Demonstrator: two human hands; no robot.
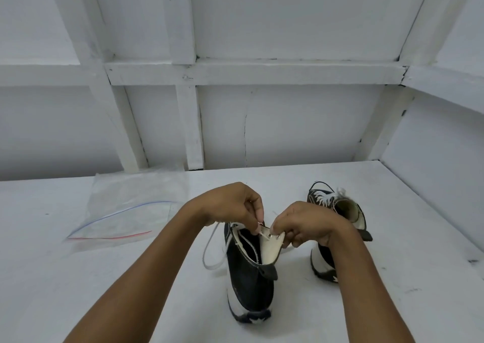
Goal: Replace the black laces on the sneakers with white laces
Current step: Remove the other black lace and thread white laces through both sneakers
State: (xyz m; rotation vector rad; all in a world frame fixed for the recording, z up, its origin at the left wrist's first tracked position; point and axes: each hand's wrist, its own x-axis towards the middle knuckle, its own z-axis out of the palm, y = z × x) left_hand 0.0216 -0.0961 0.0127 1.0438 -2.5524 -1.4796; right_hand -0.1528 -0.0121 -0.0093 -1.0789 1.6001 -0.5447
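A black high-top sneaker [250,285] with a white sole stands on the white table [104,285], heel toward me. My left hand [231,205] pinches the tip of a white lace [212,248] at an eyelet near the collar. My right hand [305,223] grips the cream inner flap [269,248] of the collar. The lace loops loosely down the shoe's left side. A second black sneaker [337,209], threaded with a white lace, stands behind my right hand and is partly hidden by it.
A clear zip bag [125,212] with a red and blue seal lies flat at the left of the table. White panelled walls [262,123] close the table at the back and on the right.
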